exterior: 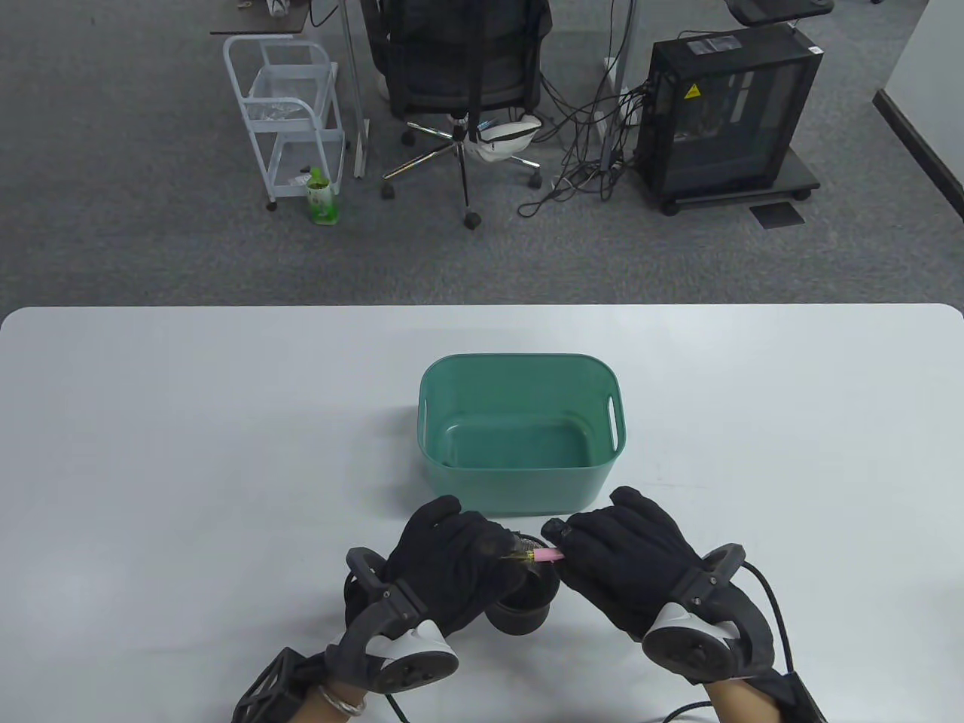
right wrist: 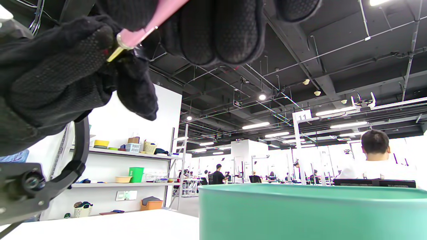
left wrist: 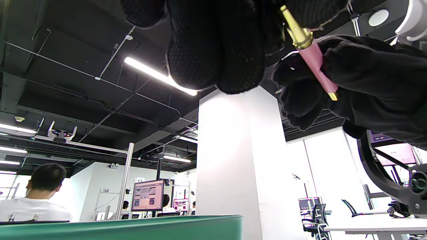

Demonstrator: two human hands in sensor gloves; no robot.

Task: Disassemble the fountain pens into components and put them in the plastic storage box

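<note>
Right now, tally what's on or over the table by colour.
Pink: 1, the pen, held between left hand and right hand
Green: 1, the storage box
Black: 1, the round holder under the hands
Total: 3

- We see only a short pink stretch of the fountain pen (exterior: 547, 556) between the left hand (exterior: 452, 561) and right hand (exterior: 625, 561); gloves hide both ends.
- The dark cup (exterior: 527, 606) under the hands is mostly covered; we cannot tell its contents.
- Both forearms are cut off by the table view's bottom edge.
</note>
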